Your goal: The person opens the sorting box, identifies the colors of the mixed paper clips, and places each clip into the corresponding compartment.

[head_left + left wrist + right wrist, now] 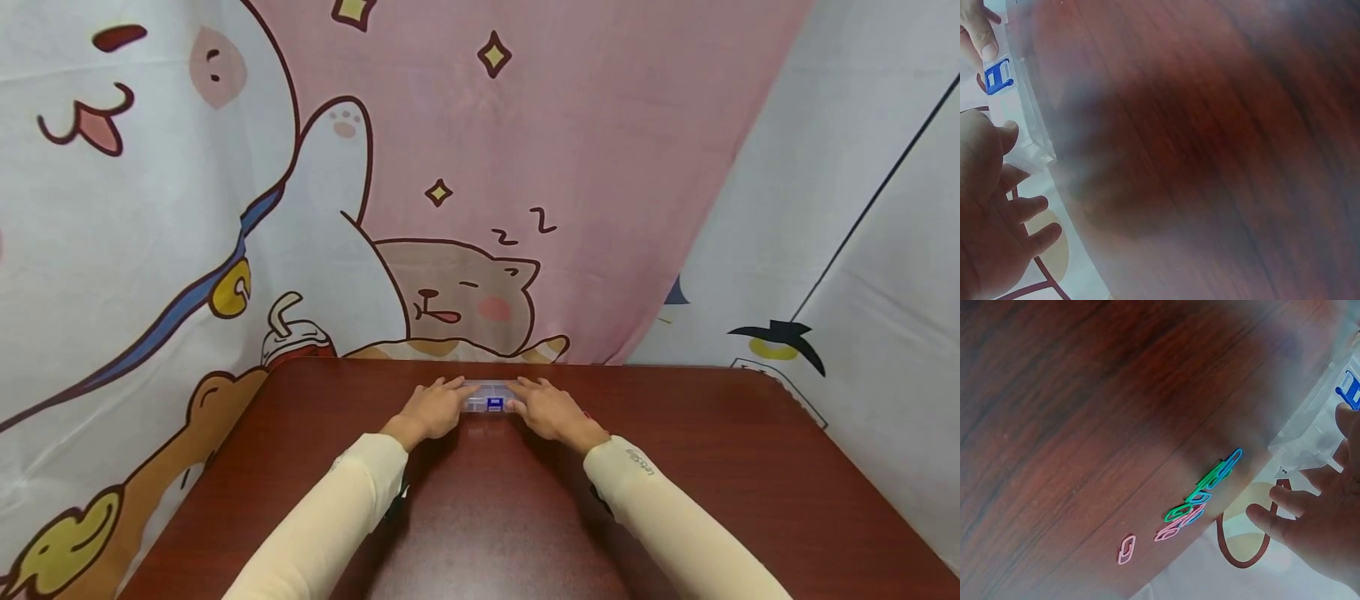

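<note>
Plastic box (491, 390): a clear, divided case, lid apparently down, lying near the surface's far edge, about midway between its far corners; its contents cannot be made out.
Blue latch (495, 404): on the box's front, facing the person.
Left hand (431, 410): grip holds the box's left end, thumb at the front, index finger along the back, the other fingers spread.
Right hand (551, 410): grip holds the right end likewise, thumb just beside the latch.
Step in hand: seemingly steadying or squaring the box from both ends.
Next move: if the latch is to be worked, it calls for the right thumb, the nearest, while the left hand keeps the box from sliding.
Paper clips (1200, 498): green, blue and pink, overlapping along the far edge, right of the box.
Pink clip (1127, 550): apart from the others, farther toward the far right corner.
Surface (480, 508): dark reddish wood grain.
Printed cloth (615, 125): hangs beyond the far edge, with cartoon animals.
</note>
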`<state>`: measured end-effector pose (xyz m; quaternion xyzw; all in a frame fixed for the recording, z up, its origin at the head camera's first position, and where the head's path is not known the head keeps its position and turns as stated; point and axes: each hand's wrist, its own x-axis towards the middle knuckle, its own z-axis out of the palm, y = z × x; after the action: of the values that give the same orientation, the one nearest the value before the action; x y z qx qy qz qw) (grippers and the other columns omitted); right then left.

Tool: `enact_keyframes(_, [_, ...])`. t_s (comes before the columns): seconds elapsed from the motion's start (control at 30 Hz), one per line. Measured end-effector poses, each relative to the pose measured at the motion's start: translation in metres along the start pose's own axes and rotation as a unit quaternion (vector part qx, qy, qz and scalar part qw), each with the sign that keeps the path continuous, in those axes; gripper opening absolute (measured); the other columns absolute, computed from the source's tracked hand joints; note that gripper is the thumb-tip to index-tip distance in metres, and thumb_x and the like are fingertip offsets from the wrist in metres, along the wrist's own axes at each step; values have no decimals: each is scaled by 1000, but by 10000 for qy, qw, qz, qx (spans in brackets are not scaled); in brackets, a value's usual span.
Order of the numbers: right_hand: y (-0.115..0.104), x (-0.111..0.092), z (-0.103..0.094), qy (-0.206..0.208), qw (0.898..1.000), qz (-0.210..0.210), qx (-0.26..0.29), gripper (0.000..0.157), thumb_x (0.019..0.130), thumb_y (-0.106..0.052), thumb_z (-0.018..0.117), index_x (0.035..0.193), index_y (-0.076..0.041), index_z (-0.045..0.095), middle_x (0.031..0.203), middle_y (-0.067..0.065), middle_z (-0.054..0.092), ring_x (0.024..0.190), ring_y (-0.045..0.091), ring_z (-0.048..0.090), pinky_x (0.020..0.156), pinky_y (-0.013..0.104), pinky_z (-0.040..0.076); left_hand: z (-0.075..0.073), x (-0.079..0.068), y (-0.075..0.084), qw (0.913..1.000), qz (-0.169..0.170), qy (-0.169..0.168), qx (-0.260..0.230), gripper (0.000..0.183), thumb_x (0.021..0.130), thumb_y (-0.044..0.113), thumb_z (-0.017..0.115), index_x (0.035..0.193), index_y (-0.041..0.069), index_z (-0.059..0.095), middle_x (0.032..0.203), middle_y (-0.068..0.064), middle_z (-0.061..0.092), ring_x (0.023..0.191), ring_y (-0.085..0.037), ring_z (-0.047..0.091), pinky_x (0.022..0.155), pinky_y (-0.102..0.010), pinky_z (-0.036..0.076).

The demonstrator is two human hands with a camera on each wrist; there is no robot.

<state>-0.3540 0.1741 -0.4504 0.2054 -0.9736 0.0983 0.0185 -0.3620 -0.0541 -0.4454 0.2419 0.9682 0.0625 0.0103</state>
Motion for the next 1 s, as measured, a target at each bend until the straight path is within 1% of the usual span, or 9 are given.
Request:
enact_keyframes(0.13, [0, 1, 0, 255, 9995, -194, 32, 46, 100, -36, 52, 141, -15, 53, 142, 17, 52, 132, 42, 45, 105, 59, 37, -4, 1, 0, 10000, 7, -2, -1, 46, 101, 24, 48, 147, 29, 45, 152, -7, 42, 137, -38, 40, 105, -61, 35])
enact_keyframes(0.3, [2, 3, 3, 396, 9986, -274, 207, 44, 100, -31, 55, 139, -11, 56, 139, 18, 54, 132, 37, 47, 111, 51, 32, -3, 0, 0, 10000, 9, -16, 16, 47, 101, 24, 48, 147, 29, 45, 152, -6, 42, 137, -37, 41, 104, -60, 37])
enact_keyframes(0.43, [2, 1, 6, 620, 9972, -294, 309, 39, 99, -28, 57, 135, -14, 60, 138, 19, 55, 130, 39, 49, 107, 52, 37, -2, 0, 0, 10000, 15, 26, 15, 46, 101, 24, 48, 147, 29, 45, 151, -6, 43, 136, -36, 42, 104, -59, 37])
enact_keyframes(0.6, [0, -1, 10, 1072, 9919, -571, 386, 32, 97, -19, 61, 128, -18, 67, 131, 22, 59, 123, 38, 55, 99, 53, 45, -1, 1, 0, 10000, 7, 9, -1, 46, 101, 25, 47, 147, 30, 45, 151, -6, 43, 136, -36, 42, 105, -60, 36])
enact_keyframes(0.73, [-2, -2, 13, 1299, 9883, -680, 431, 31, 94, -13, 64, 125, -18, 69, 128, 23, 62, 120, 39, 57, 95, 55, 47, 0, 1, -1, 10000, 21, -46, -43, 46, 101, 24, 47, 147, 30, 45, 152, -6, 43, 136, -35, 43, 105, -60, 36])
enact_keyframes(0.9, [-3, 0, 12, 1451, 9838, -863, 601, 34, 91, -2, 65, 120, -18, 72, 123, 19, 66, 113, 34, 63, 89, 50, 52, -1, 2, -2, 10000, 67, -25, -47, 47, 101, 22, 48, 146, 30, 46, 151, -7, 43, 134, -34, 45, 104, -59, 38])
enact_keyframes(1.0, [-3, 2, 12, 1508, 9810, -923, 803, 35, 90, 2, 63, 118, -17, 73, 122, 17, 67, 105, 30, 67, 85, 46, 55, -2, 2, -2, 10000, 56, -32, -50, 47, 101, 22, 48, 147, 31, 45, 151, -7, 43, 134, -33, 46, 104, -58, 39])
